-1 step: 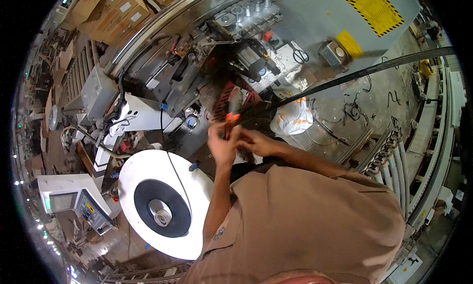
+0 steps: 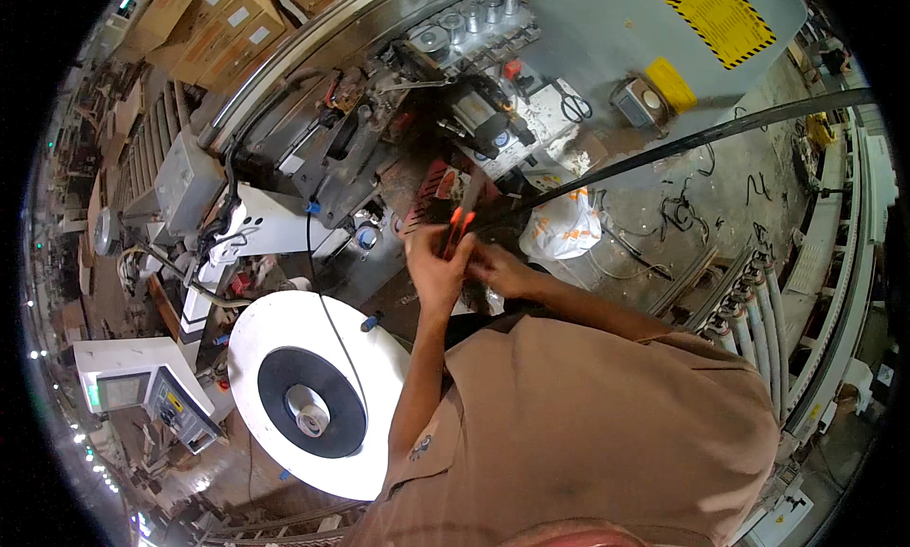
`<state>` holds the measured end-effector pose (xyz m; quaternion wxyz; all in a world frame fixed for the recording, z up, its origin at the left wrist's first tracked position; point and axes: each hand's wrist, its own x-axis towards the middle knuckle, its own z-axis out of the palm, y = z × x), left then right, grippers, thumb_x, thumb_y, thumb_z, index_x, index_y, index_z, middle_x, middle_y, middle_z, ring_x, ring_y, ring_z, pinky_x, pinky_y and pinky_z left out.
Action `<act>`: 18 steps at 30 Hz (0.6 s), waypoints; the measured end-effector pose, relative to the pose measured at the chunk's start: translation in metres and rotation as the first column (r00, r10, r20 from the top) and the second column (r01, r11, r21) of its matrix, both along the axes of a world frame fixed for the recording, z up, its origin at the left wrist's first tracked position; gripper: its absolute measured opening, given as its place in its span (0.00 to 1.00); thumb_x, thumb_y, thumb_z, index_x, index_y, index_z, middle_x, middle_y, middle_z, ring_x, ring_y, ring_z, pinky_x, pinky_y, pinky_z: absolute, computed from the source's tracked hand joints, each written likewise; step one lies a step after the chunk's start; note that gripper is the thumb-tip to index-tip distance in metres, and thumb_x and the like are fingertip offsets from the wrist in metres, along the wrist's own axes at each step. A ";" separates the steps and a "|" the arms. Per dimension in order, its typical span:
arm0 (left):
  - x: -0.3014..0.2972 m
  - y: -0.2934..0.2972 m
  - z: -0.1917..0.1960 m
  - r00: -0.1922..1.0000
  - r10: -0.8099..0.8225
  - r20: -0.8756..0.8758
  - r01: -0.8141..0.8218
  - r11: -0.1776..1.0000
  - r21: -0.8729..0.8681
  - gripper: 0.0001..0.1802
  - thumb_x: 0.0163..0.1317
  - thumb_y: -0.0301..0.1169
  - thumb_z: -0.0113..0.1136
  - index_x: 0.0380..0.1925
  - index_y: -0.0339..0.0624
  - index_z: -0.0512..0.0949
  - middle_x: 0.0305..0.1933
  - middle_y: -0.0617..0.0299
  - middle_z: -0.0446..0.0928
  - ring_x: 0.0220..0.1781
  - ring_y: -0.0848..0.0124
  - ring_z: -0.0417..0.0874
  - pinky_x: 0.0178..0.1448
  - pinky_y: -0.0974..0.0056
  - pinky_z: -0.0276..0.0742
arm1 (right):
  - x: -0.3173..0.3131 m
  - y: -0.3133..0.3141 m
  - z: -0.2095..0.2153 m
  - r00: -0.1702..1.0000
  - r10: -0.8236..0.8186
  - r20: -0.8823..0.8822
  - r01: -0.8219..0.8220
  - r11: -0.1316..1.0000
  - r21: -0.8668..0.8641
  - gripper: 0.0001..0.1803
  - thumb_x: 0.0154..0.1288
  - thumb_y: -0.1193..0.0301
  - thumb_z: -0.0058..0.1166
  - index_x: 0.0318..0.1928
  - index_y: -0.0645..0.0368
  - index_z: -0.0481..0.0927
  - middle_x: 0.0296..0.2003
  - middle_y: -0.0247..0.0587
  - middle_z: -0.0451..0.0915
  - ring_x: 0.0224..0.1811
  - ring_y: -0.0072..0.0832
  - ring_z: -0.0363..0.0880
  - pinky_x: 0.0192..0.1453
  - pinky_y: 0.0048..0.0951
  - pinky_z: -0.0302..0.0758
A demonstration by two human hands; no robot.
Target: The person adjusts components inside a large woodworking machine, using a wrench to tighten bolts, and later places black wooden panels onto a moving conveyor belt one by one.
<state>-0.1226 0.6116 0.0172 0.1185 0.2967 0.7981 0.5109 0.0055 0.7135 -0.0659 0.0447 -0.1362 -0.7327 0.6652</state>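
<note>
Orange tool [image 2: 460, 223] — long axis points forward-right | left hand [image 2: 437, 270] clamped on it | right hand [image 2: 505, 272] — can't tell

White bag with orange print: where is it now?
Head view, right of centre: the white bag is up and right of the right hand, just below the long black strip.

Orange-and-black tool [image 2: 458, 217], blurred greyish far end, tilted slightly right, gripped in left hand's fingers [image 2: 427, 239].
</note>
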 end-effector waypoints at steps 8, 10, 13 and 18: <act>0.059 0.122 -0.015 0.978 -0.171 0.118 0.184 0.976 -0.112 0.15 0.71 0.40 0.72 0.46 0.39 0.88 0.39 0.54 0.87 0.51 0.51 0.84 0.65 0.49 0.73 | 0.058 0.090 -0.041 0.878 -0.393 0.272 0.431 0.402 -0.808 0.31 0.87 0.46 0.46 0.78 0.49 0.69 0.60 0.36 0.83 0.61 0.34 0.85 0.66 0.45 0.84; 0.063 0.133 -0.041 0.945 -0.261 -0.195 0.213 0.948 -0.237 0.14 0.74 0.40 0.68 0.49 0.42 0.89 0.43 0.54 0.88 0.57 0.50 0.84 0.69 0.46 0.70 | 0.059 0.098 -0.051 0.833 -0.396 0.386 0.534 0.394 -0.748 0.29 0.87 0.45 0.44 0.73 0.50 0.73 0.60 0.39 0.83 0.58 0.36 0.86 0.62 0.45 0.86; 0.070 0.136 -0.056 0.913 -0.342 -0.222 0.265 0.911 -0.314 0.14 0.75 0.40 0.67 0.52 0.44 0.88 0.47 0.52 0.87 0.59 0.49 0.82 0.70 0.42 0.69 | 0.083 0.137 -0.119 0.730 -0.403 0.551 0.659 0.203 -0.724 0.25 0.88 0.47 0.44 0.67 0.51 0.77 0.57 0.40 0.83 0.54 0.37 0.85 0.59 0.43 0.86; 0.071 0.070 -0.067 0.946 -0.320 0.059 0.312 0.839 -0.445 0.18 0.75 0.40 0.66 0.56 0.42 0.85 0.51 0.50 0.86 0.57 0.46 0.84 0.65 0.44 0.77 | 0.025 0.242 -0.179 0.507 -0.700 0.503 0.856 0.337 -0.393 0.25 0.88 0.44 0.45 0.59 0.49 0.82 0.39 0.31 0.81 0.34 0.24 0.78 0.36 0.32 0.76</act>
